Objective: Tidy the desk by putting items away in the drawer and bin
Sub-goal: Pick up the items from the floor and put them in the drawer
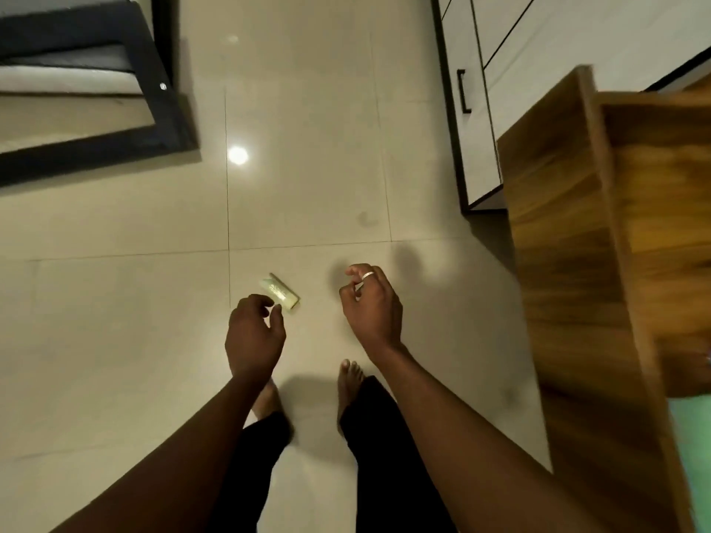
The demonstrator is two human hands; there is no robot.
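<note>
A small pale green packet [280,292] lies on the tiled floor, just beyond the fingertips of my left hand [254,336]. That hand hangs over the floor with loosely curled fingers and holds nothing; I cannot tell whether its thumb touches the packet. My right hand [371,307], with a ring on one finger, hovers to the right of the packet, fingers loosely curled and empty. The wooden desk [577,244] stands at the right, seen from above and blurred. No drawer or bin shows.
A white cabinet [477,121] with a black handle stands behind the desk. A dark-framed piece of furniture [115,90] fills the upper left. My bare feet [348,378] stand on the pale tiles below my hands. Something green [692,436] shows at the lower right edge.
</note>
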